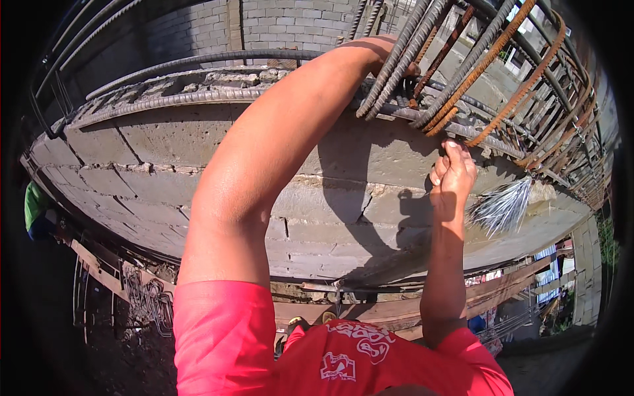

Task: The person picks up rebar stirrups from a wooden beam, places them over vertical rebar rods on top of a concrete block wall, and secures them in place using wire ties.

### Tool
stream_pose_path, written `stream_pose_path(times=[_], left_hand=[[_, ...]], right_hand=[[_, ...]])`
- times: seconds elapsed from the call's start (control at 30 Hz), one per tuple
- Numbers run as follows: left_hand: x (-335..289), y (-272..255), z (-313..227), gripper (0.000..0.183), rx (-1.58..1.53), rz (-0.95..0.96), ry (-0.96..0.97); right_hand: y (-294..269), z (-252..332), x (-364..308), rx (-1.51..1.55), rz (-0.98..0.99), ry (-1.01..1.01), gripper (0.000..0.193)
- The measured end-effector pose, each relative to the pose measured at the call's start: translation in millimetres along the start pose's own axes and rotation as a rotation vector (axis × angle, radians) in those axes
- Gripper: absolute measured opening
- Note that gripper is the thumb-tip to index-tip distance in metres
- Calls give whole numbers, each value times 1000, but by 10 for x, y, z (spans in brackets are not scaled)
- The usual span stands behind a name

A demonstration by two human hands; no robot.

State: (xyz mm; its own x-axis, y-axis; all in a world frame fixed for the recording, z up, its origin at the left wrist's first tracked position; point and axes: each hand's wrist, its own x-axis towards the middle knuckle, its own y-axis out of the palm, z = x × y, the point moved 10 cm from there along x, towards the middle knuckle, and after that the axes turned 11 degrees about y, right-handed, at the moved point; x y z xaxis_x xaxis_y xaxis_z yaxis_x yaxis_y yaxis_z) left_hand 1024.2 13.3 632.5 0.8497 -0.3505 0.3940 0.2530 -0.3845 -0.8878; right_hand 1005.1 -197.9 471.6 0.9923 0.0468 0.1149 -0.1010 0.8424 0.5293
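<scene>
The grey concrete block wall (198, 171) fills most of what I see, its rough mortared top edge running across in front of me and falling away to ground well below. On that top lies the long cage of ribbed steel reinforcing bars (475, 59), grey and rust-orange, with 1 thick ribbed bar (172, 99) stretching off to my left along the wall's edge.

My left hand (389, 56) reaches up over the wall and into the cage; the bars cover my fingers there, so I cannot tell whether they are curled on a bar or loose. My right hand (452, 175) is just under the cage's lower bar, fingers pinched together on something thin at the bar, too small to make out. The bundle of short silvery tie wires (502, 204) hangs just beside that hand, against the wall face.

As I judge it, the risks are these: leaning this far over could cost my balance; a rusty bar end could cut my forearm; the loose wires could slip off and drop.
</scene>
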Motion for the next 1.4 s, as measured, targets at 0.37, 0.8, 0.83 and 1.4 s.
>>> stream_pose_path(times=[0.37, 0.8, 0.83, 1.4], left_hand=[[21, 51, 30, 52, 0, 40, 60], [-36, 74, 13, 46, -113, 62, -26], [4, 91, 21, 45, -136, 68, -35], [-40, 36, -94, 55, 327, 81, 319]], right_hand=[[92, -33, -327, -101, 10, -105, 17], [203, -125, -271, 96, 31, -30, 13], [195, -133, -229, 86, 6, -18, 12], [480, -31, -55, 127, -24, -155, 17]])
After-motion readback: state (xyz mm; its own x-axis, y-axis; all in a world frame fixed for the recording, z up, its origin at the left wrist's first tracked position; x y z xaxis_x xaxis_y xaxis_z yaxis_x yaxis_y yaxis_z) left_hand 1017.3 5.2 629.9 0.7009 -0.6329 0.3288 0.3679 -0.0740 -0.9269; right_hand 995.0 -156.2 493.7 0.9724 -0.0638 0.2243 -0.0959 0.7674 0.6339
